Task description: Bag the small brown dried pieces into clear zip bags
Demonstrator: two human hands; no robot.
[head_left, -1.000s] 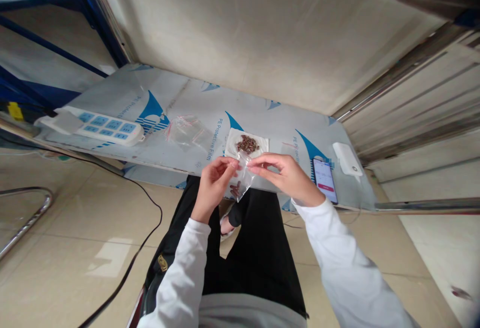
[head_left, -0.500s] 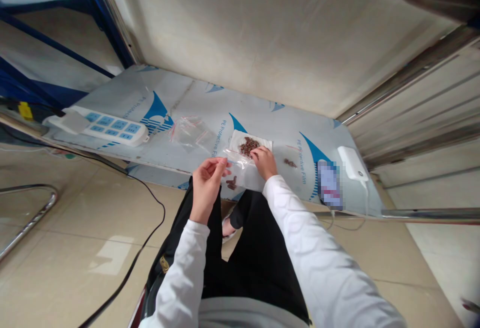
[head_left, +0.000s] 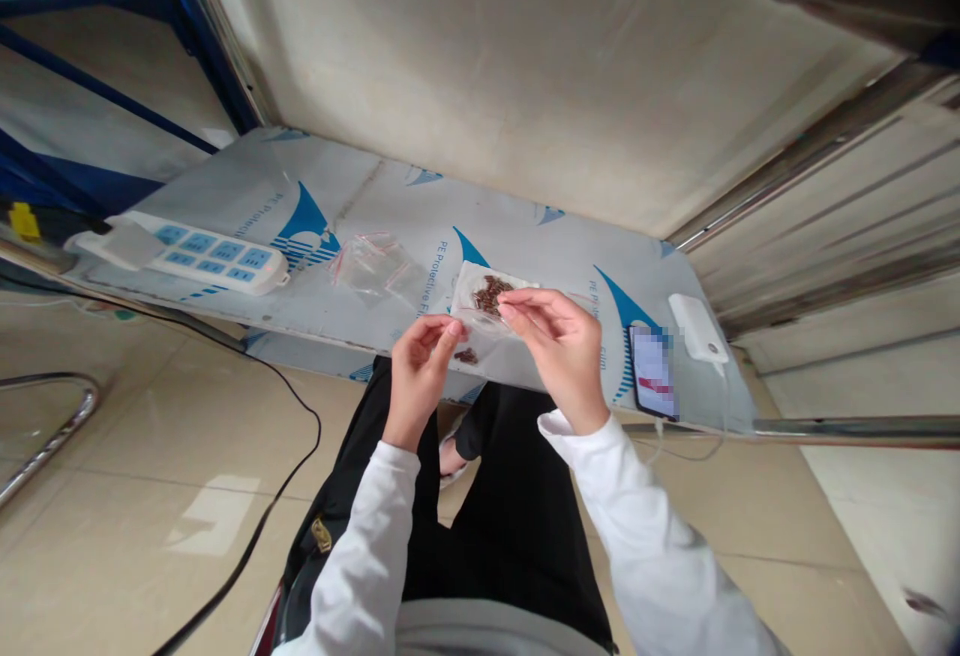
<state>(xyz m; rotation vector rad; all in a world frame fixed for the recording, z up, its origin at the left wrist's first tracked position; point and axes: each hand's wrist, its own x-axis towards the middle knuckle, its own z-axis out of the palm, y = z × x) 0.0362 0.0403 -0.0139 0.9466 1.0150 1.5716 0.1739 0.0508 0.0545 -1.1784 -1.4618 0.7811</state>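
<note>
My left hand (head_left: 421,366) pinches one end of a small clear zip bag (head_left: 491,348) between thumb and fingertips. Several brown pieces (head_left: 466,356) show low in the bag, too small to name. My right hand (head_left: 566,346) is closed in a pinch at the bag's other upper end, palm turned partly up; its fingertips cover that edge. Just beyond the bag, a pile of small reddish-brown pieces (head_left: 491,288) lies on a white sheet (head_left: 466,281). The right hand hides part of the pile's near side and the surface to its right.
The table (head_left: 360,186) bears printed protective film. Loose clear zip bags (head_left: 375,266) lie left of the pile. A white power strip (head_left: 217,254) sits at the left end. To the right are a phone (head_left: 652,371) and a white power bank (head_left: 697,328) with cables. A black cable (head_left: 300,446) hangs at left.
My right hand has come back from the pile, turned over and risen to the bag's upper edge. My left hand still pinches the bag in nearly the same place.
</note>
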